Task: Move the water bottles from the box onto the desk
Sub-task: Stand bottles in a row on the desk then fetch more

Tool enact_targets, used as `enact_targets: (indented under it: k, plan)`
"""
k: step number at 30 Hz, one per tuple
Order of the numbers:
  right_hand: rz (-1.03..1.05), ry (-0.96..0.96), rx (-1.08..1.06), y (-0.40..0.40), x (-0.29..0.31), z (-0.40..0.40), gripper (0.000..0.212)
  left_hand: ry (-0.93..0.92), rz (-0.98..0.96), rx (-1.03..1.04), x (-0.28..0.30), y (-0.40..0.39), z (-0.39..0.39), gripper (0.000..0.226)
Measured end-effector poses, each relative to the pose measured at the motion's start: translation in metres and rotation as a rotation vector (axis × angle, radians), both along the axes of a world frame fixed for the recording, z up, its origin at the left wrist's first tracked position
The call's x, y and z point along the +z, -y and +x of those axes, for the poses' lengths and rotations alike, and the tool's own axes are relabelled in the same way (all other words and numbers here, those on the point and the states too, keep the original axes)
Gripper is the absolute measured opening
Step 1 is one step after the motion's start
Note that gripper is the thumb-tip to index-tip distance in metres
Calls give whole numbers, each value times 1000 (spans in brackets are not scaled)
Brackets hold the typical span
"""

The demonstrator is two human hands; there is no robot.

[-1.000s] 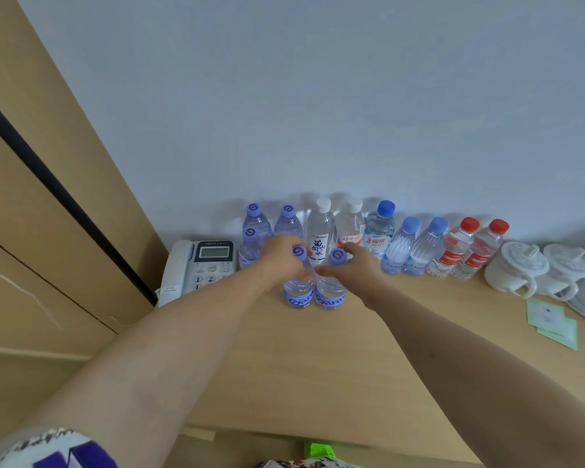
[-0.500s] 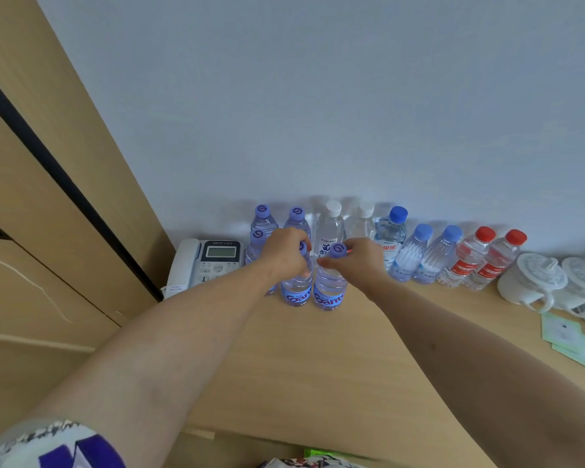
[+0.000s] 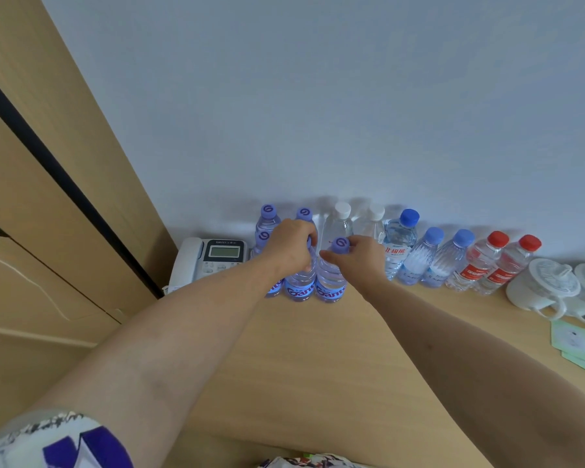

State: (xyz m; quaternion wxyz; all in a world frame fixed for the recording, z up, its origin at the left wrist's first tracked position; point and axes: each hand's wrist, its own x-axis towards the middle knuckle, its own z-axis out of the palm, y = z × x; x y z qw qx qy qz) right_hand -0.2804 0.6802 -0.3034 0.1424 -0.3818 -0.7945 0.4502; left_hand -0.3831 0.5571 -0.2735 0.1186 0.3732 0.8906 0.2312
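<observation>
2 bare forearms; the left sleeve (image 3: 58, 440) is short, white, with purple and grey print.

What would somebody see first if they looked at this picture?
Two bare arms reach across the wooden desk, and the left hand and right hand each grip a purple-capped bottle by its top. Behind them a row of water bottles lines the wall, between a phone and white lidded cups.

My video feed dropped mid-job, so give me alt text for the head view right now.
Two hands hold two purple-capped water bottles side by side, upright on the wooden desk: the left hand grips the left bottle by its top, the right hand pinches the right bottle at its neck. Behind stands a row of bottles along the wall, a phone at left, white cups at right.
</observation>
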Motion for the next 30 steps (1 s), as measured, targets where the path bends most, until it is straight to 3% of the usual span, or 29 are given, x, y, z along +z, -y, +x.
enact_targets:
  k: [6, 14, 17, 22, 27, 30]
  plan:
    - [-2, 12, -5, 1, 3, -1, 29, -11, -17, -18, 0, 0, -1, 33]
    - [7, 64, 38, 7, 17, 11, 55, 19, -61, -62, 13, 3, 7, 56]
    - [91, 77, 41, 7, 31, 18, 69, -47, -2, -46, 26, 5, 6, 55]
    - [254, 94, 28, 6, 54, 38, 73, -128, 97, -53, 43, 5, 9, 56]
    - [422, 208, 1, 7, 71, 79, 70, -244, 19, -195, 51, -9, 30, 62]
    - [453, 315, -23, 4, 78, 112, 81, -272, -8, -293, 54, -25, 51, 66]
